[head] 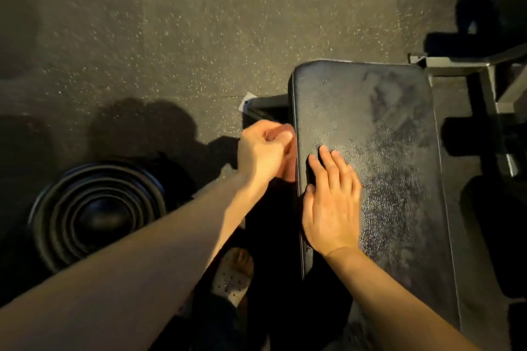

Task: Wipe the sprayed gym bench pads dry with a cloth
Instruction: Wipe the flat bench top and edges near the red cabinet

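Observation:
The black bench pad (370, 111) runs from the centre to the lower right, with a patchy wet sheen and fine droplets on its surface. My right hand (330, 202) lies flat on the pad near its left edge, fingers straight and pointing away from me. My left hand (262, 148) is curled into a fist just off the pad's left side. It grips a pinkish cloth (288, 162), which hangs against the pad's side edge. Most of the cloth is hidden by the fist.
A black ribbed round object like stacked weight plates (97, 211) lies on the speckled rubber floor at the left. Grey metal bench frame (484, 71) extends at the right, with a dark round weight (490, 8) beyond. My sandalled foot (233, 276) stands beside the bench.

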Demonstrator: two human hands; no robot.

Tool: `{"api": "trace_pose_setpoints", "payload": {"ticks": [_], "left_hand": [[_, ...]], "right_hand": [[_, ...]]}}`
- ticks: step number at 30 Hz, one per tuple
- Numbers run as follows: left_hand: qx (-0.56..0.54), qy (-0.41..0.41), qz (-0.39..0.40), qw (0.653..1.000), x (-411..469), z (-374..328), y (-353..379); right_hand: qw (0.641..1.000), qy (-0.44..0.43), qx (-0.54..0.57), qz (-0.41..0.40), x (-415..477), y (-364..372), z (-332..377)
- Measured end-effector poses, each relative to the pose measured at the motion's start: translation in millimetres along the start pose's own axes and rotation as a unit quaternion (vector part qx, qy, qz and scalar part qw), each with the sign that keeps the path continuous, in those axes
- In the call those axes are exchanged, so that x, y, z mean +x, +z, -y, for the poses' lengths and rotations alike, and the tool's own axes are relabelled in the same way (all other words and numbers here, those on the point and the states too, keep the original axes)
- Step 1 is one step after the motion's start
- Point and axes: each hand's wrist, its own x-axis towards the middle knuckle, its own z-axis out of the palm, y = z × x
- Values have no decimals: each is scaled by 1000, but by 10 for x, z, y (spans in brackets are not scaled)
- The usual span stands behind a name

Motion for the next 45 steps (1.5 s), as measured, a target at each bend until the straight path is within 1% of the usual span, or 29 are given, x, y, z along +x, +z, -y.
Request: {"api": "trace_pose_setpoints", "payload": {"ticks": [1, 2, 3, 6, 7, 8, 10, 13, 15, 18, 19, 21, 25, 28, 31, 33, 35, 38, 42, 45], "left_hand": [[14, 14, -14, 1000, 59, -45, 16], [39, 13, -6, 999, 61, -53, 9], [78, -4, 9, 997, 11, -12, -23], [142, -99, 115, 978, -240, 166, -152], [149, -110, 142, 973, -240, 172, -165], [149, -105, 145, 972, -182, 134, -169], [119, -79, 113, 983, 58, -27, -131], [93, -48, 86, 991, 369, -406, -79], [100, -55, 97, 989, 436, -538, -107], [134, -88, 140, 977, 465, -513, -149], [150, -92, 142, 974, 453, -470, -140], [159, -74, 127, 976, 445, -408, -139], [212, -65, 164, 961, 571, -405, -128], [180, -56, 202, 961, 702, -443, -170], [176, -64, 231, 955, 765, -480, -216], [175, -89, 250, 948, 795, -599, -225], [194, -94, 280, 935, 847, -715, -240], [225, -100, 319, 915, 1014, -755, -243], [275, -78, 369, 884, 1174, -718, -253], [289, -58, 380, 877, 1274, -711, -270]], "right_hand": [[1000, -2, 8, 0, 3, -16, 13], [1000, 3, 21, -4, 11, -43, 33], [999, 14, 38, -11, 49, -87, 56], [995, 48, 77, -34, 389, -250, 72], [995, 51, 79, -40, 547, -290, 43], [995, 54, 76, -41, 698, -310, 8], [996, 57, 62, -35, 909, -286, -47], [995, 76, 60, -38, 950, -189, -25], [994, 82, 60, -48, 943, -128, -12], [992, 92, 64, -51, 982, -94, -24], [992, 93, 63, -50, 977, -98, -19], [991, 106, 68, -44, 958, -97, 31], [988, 139, 69, -17, 905, -95, 197], [989, 135, 61, -14, 909, -86, 190], [980, 179, 74, -43, 1158, -159, 196], [971, 225, 50, -67, 1488, -169, 148], [965, 249, 24, -79, 1696, -145, 96], [963, 250, 23, -97, 1706, -76, 94], [960, 259, 22, -104, 1717, -88, 87], [961, 249, 15, -122, 1700, -77, 76]]}}
